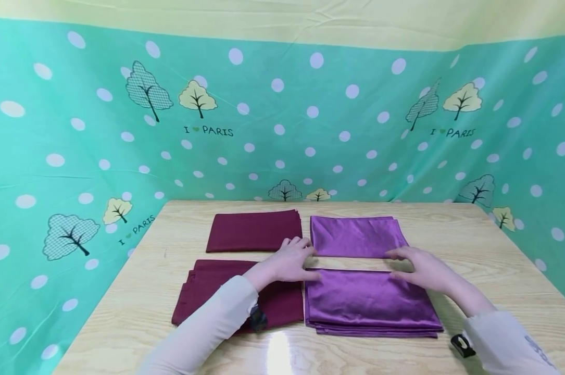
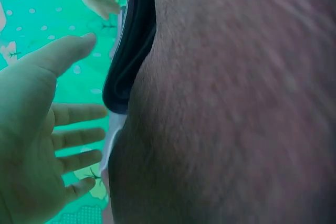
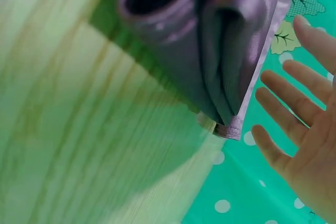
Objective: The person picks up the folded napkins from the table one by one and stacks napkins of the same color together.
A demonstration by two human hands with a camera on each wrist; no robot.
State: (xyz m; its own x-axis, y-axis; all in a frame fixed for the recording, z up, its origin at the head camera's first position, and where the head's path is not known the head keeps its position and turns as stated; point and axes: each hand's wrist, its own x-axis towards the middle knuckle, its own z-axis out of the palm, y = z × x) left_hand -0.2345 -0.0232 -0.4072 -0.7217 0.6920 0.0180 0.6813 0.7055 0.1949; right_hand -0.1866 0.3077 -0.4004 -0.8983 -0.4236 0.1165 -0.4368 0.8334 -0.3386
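Two folded purple satin cloths, a back one [image 1: 354, 237] and a front one [image 1: 371, 302], lie flat on the wooden table with a narrow strip between them. My left hand [image 1: 289, 262] hovers around their left side, fingers spread, above the seam with the dark red cloths. At their right side is my right hand [image 1: 425, 270], thumb and fingers apart near the front cloth's far right corner. Both hands look relaxed, and nothing is gripped in the left wrist view's hand [image 2: 31, 129] or the right wrist view's hand [image 3: 310, 140]. Whether fingertips touch cloth is unclear.
To the left lie two folded dark red cloths, one behind [image 1: 251, 232] and one in front [image 1: 207, 291], partly covered by my left arm. The wooden table [image 1: 137, 312] meets a green dotted curtain [image 1: 245, 146] at its back and sides.
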